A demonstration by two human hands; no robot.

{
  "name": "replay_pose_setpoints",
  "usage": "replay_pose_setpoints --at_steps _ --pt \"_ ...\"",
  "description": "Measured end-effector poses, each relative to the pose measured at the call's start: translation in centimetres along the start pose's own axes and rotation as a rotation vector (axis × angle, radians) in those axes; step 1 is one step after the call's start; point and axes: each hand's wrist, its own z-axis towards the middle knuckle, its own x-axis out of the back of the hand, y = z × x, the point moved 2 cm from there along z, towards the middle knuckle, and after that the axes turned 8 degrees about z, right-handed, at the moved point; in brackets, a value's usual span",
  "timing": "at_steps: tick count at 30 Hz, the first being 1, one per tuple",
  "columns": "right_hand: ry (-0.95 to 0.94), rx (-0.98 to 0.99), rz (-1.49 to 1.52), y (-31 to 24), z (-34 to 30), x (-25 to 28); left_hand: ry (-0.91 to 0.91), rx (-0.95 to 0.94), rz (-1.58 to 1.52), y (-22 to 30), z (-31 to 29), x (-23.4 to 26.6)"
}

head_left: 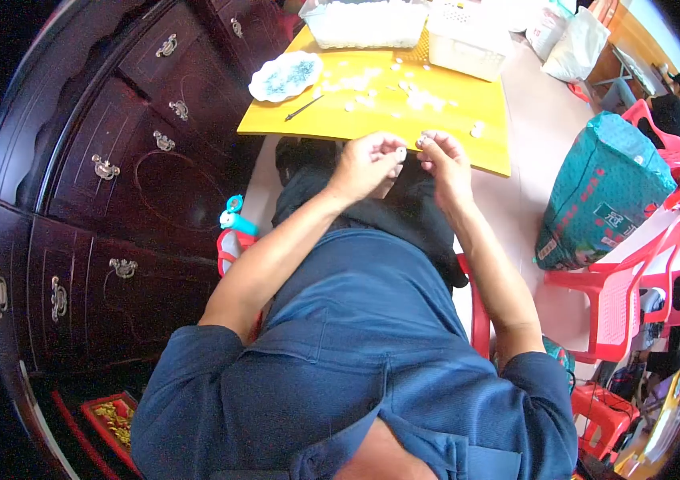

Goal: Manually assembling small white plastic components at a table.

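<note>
Table [372, 120] yellow, dark cabinet [116, 176] beside

The person wears a blue short-sleeved shirt [356, 352] with an open collar near the chin, 2 bare forearms, and dark, possibly black, trousers [404, 212].

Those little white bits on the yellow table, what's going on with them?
A seated person in a blue shirt holds both hands together at the near edge of the yellow table. The left hand and the right hand each pinch a small white piece at the fingertips. More white pieces lie scattered on the table, beside a thin dark tool, a blue-patterned dish and white bins.
</note>
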Motion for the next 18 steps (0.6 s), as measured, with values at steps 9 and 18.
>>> replay_pose_setpoints --at_steps 9,18 --pt "-0.195 -0.004 -0.237 1.1 -1.3 -1.4 0.065 -0.074 0.140 0.4 -0.4 3.1" --pt "-0.262 -0.017 -0.216 1.3 -1.6 -2.0 0.023 -0.070 0.163 -0.7 -0.5 3.1"
